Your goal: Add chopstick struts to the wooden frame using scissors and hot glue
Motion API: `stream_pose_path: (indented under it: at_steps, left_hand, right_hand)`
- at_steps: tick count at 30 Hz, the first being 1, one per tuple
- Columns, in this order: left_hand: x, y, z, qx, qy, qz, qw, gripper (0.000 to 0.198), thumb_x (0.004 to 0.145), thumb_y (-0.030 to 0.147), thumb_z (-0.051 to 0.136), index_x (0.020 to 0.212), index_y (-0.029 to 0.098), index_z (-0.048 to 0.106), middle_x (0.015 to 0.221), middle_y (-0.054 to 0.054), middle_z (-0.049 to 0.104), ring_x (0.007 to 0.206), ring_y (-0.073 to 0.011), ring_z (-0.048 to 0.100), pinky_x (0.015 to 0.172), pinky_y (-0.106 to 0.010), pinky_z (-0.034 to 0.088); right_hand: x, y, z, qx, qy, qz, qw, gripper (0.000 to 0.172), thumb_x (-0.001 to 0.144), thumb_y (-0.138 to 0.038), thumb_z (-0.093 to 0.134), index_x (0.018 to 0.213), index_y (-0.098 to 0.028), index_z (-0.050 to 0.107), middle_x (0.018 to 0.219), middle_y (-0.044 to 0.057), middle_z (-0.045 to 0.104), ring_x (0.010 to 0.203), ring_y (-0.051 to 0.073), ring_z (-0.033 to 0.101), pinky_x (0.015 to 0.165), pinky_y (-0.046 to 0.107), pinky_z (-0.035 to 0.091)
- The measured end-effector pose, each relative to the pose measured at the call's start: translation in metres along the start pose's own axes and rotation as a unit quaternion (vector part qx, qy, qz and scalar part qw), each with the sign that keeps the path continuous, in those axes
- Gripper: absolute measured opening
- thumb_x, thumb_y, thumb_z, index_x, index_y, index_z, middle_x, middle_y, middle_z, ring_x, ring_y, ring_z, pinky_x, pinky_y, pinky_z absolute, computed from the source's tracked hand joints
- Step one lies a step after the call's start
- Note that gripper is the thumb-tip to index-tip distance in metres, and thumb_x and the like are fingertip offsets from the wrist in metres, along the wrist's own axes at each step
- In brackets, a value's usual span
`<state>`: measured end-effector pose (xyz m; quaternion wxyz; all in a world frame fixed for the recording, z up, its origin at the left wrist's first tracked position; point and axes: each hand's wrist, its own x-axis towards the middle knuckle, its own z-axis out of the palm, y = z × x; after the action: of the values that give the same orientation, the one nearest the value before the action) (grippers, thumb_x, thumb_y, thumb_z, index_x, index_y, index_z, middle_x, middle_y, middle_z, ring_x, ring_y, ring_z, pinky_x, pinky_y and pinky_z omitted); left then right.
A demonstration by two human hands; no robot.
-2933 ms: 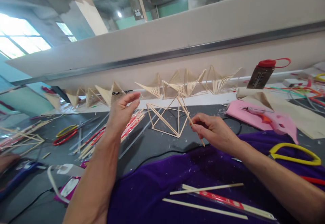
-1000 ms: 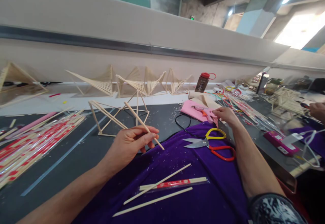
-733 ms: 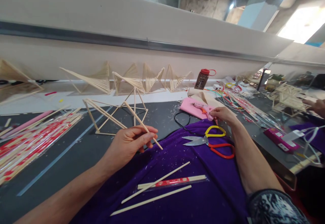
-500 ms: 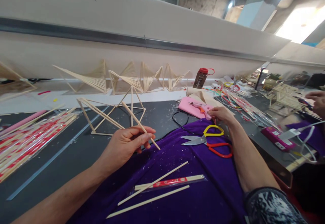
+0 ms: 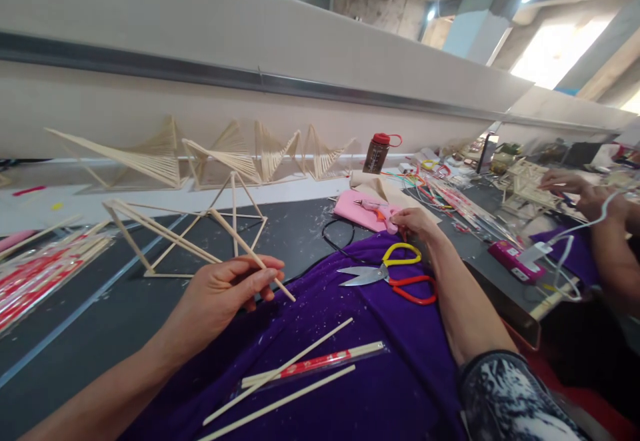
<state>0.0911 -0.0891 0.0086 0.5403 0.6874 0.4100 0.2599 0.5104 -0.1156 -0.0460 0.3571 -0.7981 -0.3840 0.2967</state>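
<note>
My left hand (image 5: 220,291) pinches a wooden chopstick (image 5: 229,231), which slants up and away toward a stick frame (image 5: 123,231) standing on the dark table. Whether the chopstick's far end touches the frame, I cannot tell. My right hand (image 5: 420,224) is closed at the handle end of a pink glue gun (image 5: 371,206), which lies over a pink pad (image 5: 345,202). Scissors (image 5: 364,275) with one yellow and one red handle lie spread on the purple cloth (image 5: 395,374), between my hands. Closer in are loose chopsticks (image 5: 290,398) and a wrapped pair (image 5: 320,362).
Several finished stick models (image 5: 220,154) line the back wall beside a red-capped bottle (image 5: 377,152). Wrapped chopsticks (image 5: 55,264) lie at the left. A purple power strip (image 5: 515,262) sits at the right, near another person's hands (image 5: 575,188).
The view has swung slightly right, so most things sit further left. Both my hands keep their holds. At the right, more of the other person's hands and arm shows.
</note>
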Motion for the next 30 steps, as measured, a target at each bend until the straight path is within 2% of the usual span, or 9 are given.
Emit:
stream_pose_path:
  at_steps: [4, 9, 13, 16, 20, 23, 25, 28, 30]
  left_hand:
    - [0.002, -0.001, 0.0, 0.002, 0.002, 0.0, 1.0, 0.027, 0.074, 0.041, 0.064, 0.09, 0.02, 0.071, 0.071, -0.005, 0.068, 0.063, -0.0144, 0.062, 0.05, -0.02, 0.048]
    - [0.003, 0.002, -0.002, 0.009, 0.013, -0.007, 1.0, 0.024, 0.07, 0.041, 0.068, 0.086, 0.023, 0.073, 0.068, -0.004, 0.069, 0.061, -0.0143, 0.062, 0.05, -0.018, 0.048]
    - [0.002, 0.005, -0.002, 0.024, 0.013, -0.002, 1.0, 0.023, 0.069, 0.04, 0.068, 0.085, 0.024, 0.074, 0.069, -0.004, 0.069, 0.06, -0.0149, 0.062, 0.05, -0.019, 0.049]
    - [0.001, 0.006, -0.001, 0.028, 0.016, 0.002, 0.999, 0.024, 0.07, 0.041, 0.067, 0.085, 0.024, 0.074, 0.067, -0.004, 0.069, 0.059, -0.0154, 0.062, 0.05, -0.02, 0.049]
    - [0.0, 0.007, -0.001, 0.043, 0.023, 0.003, 0.999, 0.024, 0.07, 0.042, 0.067, 0.086, 0.025, 0.073, 0.069, -0.002, 0.07, 0.061, -0.0132, 0.062, 0.052, -0.017, 0.048]
    - [-0.002, 0.009, -0.003, 0.061, 0.031, -0.001, 0.998, 0.029, 0.07, 0.046, 0.066, 0.088, 0.025, 0.073, 0.068, -0.001, 0.069, 0.06, -0.0129, 0.061, 0.053, -0.017, 0.048]
    - [-0.002, 0.009, -0.005, 0.07, 0.035, 0.003, 0.997, 0.032, 0.07, 0.048, 0.065, 0.089, 0.024, 0.073, 0.067, -0.001, 0.068, 0.057, -0.0134, 0.06, 0.052, -0.019, 0.048]
    - [-0.002, 0.01, -0.007, 0.086, 0.041, 0.017, 0.995, 0.033, 0.069, 0.05, 0.065, 0.087, 0.023, 0.073, 0.066, -0.002, 0.069, 0.054, -0.0131, 0.059, 0.051, -0.019, 0.047]
    - [-0.001, 0.011, -0.007, 0.093, 0.038, 0.025, 0.995, 0.033, 0.069, 0.05, 0.065, 0.087, 0.024, 0.073, 0.067, -0.002, 0.07, 0.054, -0.0133, 0.06, 0.051, -0.019, 0.047]
  right_hand:
    - [-0.004, -0.005, 0.002, -0.029, 0.016, 0.0, 0.999, 0.022, 0.071, -0.036, 0.059, 0.061, -0.017, 0.056, 0.041, -0.003, 0.05, 0.037, 0.009, 0.045, 0.037, 0.021, 0.028]
    - [-0.006, -0.013, 0.008, -0.08, 0.062, 0.005, 0.995, 0.034, 0.073, -0.046, 0.056, 0.055, -0.017, 0.055, 0.038, -0.001, 0.049, 0.04, 0.009, 0.046, 0.041, 0.02, 0.03]
    - [-0.002, -0.019, 0.012, -0.1, 0.081, 0.002, 0.992, 0.022, 0.059, -0.034, 0.069, 0.055, -0.015, 0.059, 0.042, -0.001, 0.054, 0.047, 0.01, 0.051, 0.045, 0.02, 0.031]
    - [-0.002, -0.023, 0.012, -0.07, 0.097, -0.013, 0.993, 0.017, 0.055, -0.026, 0.068, 0.053, -0.015, 0.056, 0.042, 0.0, 0.054, 0.047, 0.011, 0.051, 0.044, 0.021, 0.031]
    - [-0.015, -0.038, 0.003, 0.042, 0.143, -0.069, 0.986, 0.014, 0.066, -0.031, 0.055, 0.064, -0.017, 0.052, 0.053, 0.0, 0.057, 0.048, 0.01, 0.052, 0.045, 0.02, 0.036]
    - [-0.033, -0.059, -0.003, 0.134, 0.176, -0.14, 0.965, 0.018, 0.072, -0.035, 0.044, 0.081, -0.019, 0.048, 0.074, 0.001, 0.064, 0.055, 0.009, 0.056, 0.049, 0.02, 0.043]
    - [-0.043, -0.077, -0.005, 0.189, 0.191, -0.196, 0.943, 0.019, 0.075, -0.036, 0.042, 0.085, -0.021, 0.044, 0.079, 0.0, 0.063, 0.056, 0.008, 0.056, 0.05, 0.019, 0.043]
    - [-0.051, -0.115, -0.008, 0.296, 0.216, -0.303, 0.879, 0.014, 0.076, -0.033, 0.047, 0.08, -0.022, 0.041, 0.067, -0.005, 0.054, 0.047, 0.006, 0.048, 0.042, 0.017, 0.036]
    - [-0.052, -0.147, -0.012, 0.324, 0.263, -0.34, 0.843, 0.011, 0.077, -0.028, 0.05, 0.077, -0.022, 0.04, 0.06, -0.008, 0.046, 0.041, 0.003, 0.039, 0.038, 0.016, 0.029]
